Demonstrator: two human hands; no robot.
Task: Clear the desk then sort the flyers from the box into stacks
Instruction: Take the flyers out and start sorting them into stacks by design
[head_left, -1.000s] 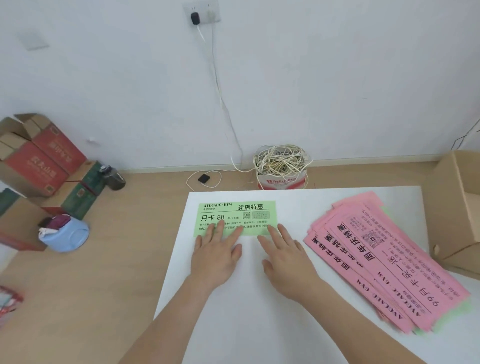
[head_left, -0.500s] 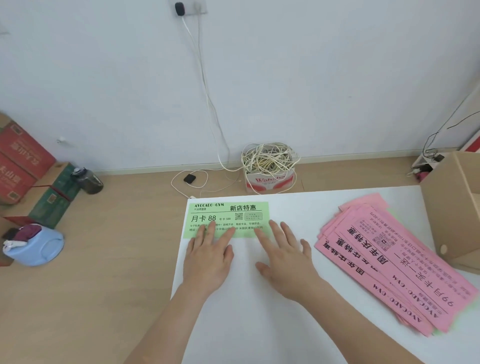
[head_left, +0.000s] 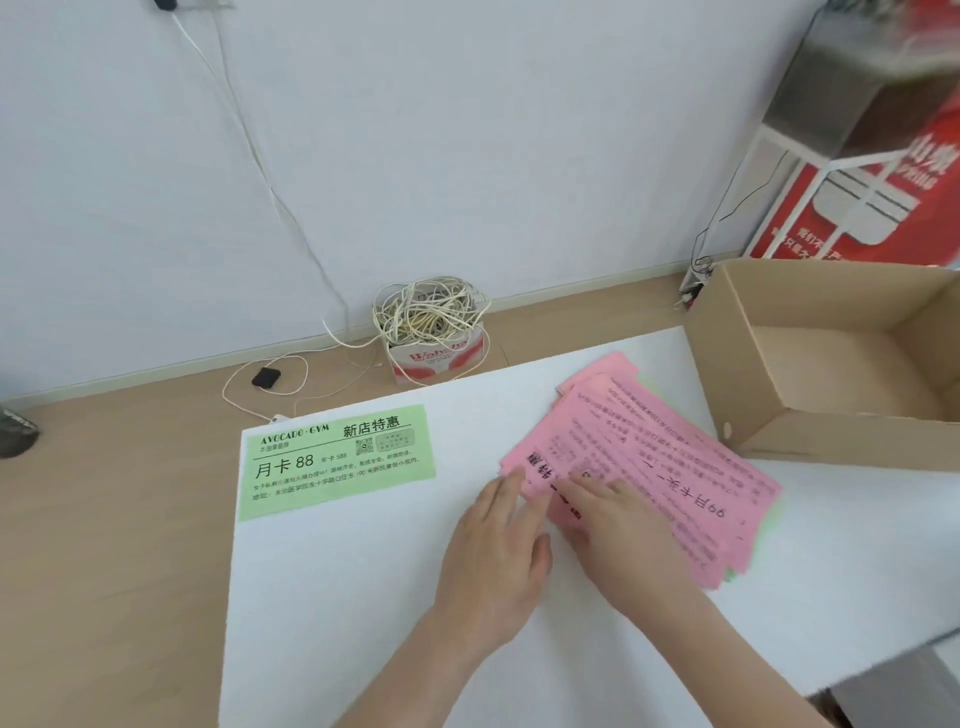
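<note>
Green flyer (head_left: 335, 462) now lies released on the counter (head_left: 363, 597). The left hand (head_left: 498, 551) and right hand (head_left: 618, 530) have shifted to the pink flyer stack (head_left: 675, 467), fingers straight, pressing its near end.

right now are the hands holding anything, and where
No clear grip: left hand and right hand touch the pink flyers at their near-left end; a pinch cannot be told.

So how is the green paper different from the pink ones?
The green flyer lies alone, flat and straight; the pink flyers sit fanned in a slanted pile. Nothing touches the green flyer; the left hand and right hand touch the pink flyers. Both are printed strips on the white desk.
</note>
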